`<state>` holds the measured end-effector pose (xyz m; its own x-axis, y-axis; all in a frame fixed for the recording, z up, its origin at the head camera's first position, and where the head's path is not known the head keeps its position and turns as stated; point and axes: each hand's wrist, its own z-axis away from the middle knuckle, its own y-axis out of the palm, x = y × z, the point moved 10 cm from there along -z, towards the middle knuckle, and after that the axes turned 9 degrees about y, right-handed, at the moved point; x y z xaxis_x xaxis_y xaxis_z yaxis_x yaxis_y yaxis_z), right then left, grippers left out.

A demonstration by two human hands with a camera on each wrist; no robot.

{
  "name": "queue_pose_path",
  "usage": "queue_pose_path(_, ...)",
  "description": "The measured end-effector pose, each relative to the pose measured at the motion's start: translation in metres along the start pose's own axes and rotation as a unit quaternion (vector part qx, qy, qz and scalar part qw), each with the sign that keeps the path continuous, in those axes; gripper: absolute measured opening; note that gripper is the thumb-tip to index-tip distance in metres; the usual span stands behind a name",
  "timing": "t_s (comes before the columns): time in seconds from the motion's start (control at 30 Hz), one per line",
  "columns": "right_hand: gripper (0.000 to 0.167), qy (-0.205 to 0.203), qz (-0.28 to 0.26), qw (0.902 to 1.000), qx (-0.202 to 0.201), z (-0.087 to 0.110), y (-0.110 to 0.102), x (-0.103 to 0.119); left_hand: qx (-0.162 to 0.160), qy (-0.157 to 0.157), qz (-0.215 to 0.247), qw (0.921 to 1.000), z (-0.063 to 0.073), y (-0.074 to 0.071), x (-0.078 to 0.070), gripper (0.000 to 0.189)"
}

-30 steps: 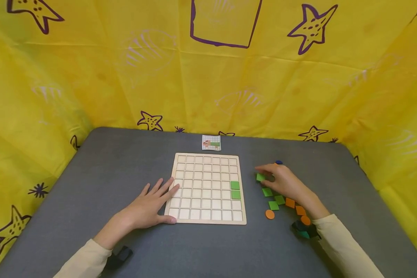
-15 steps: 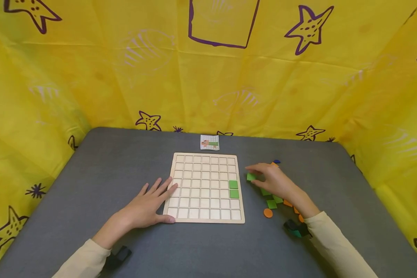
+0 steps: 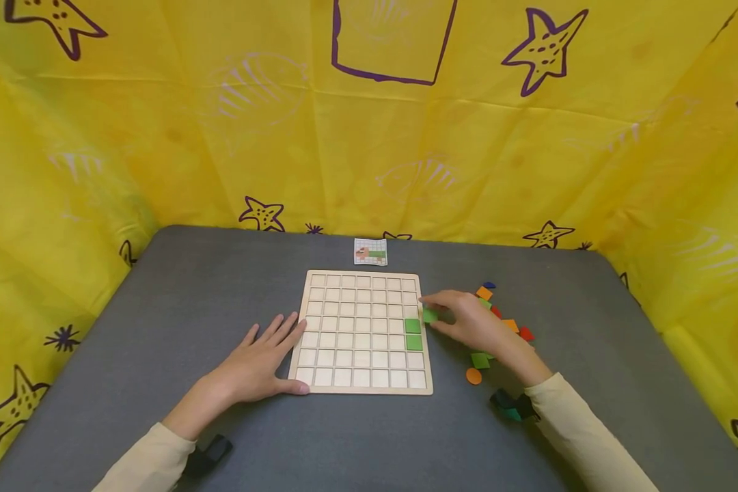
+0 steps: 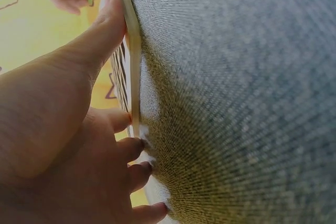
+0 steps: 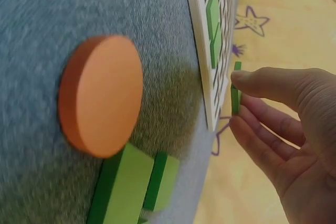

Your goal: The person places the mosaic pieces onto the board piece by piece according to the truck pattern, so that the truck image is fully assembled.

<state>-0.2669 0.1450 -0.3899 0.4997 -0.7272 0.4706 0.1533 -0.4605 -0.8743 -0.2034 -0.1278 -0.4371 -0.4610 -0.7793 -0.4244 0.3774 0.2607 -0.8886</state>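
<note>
A pale wooden grid board point(image 3: 353, 342) lies mid-table, with two green square tiles point(image 3: 413, 334) set one above the other in its right-hand column. My left hand point(image 3: 252, 372) rests with spread fingers at the board's left edge, the thumb on its near left corner. Between thumb and fingers, my right hand point(image 3: 476, 324) pinches another green square tile point(image 5: 236, 88) by the board's right edge. In the right wrist view that tile is held above the table, apart from the two on the board.
Right of the board lie loose pieces: an orange disc point(image 3: 473, 376), green squares point(image 3: 480, 360), orange squares point(image 3: 484, 292), red pieces point(image 3: 526, 333) and a blue piece point(image 3: 488, 285), partly hidden by the right arm. A small printed picture card point(image 3: 370, 252) lies behind the board.
My right hand has moved left with the green tile, from the loose pieces to the board's right edge. More loose pieces show behind it. The left hand has stayed at the board's left edge.
</note>
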Motion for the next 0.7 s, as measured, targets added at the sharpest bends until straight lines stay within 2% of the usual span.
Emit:
queue_pose_path(0.27, 0.044, -0.008, 0.01, 0.9999, 0.011, -0.004, 0.008, 0.008, 0.003, -0.003, 0.004, 1.0, 0.0, 0.001, 0.001, 0.109)
queue_pose_path(0.5, 0.043, 0.004, 0.007, 0.9994, 0.033, -0.007, 0.017, 0.015, 0.002, 0.0, 0.008, 1.0, 0.0, 0.002, 0.002, 0.11)
queue_pose_path(0.7, 0.042, -0.009, 0.007, 0.9987, 0.049, -0.011, 0.026, 0.024, -0.002, 0.001, 0.01, 1.0, 0.0, 0.003, 0.003, 0.111)
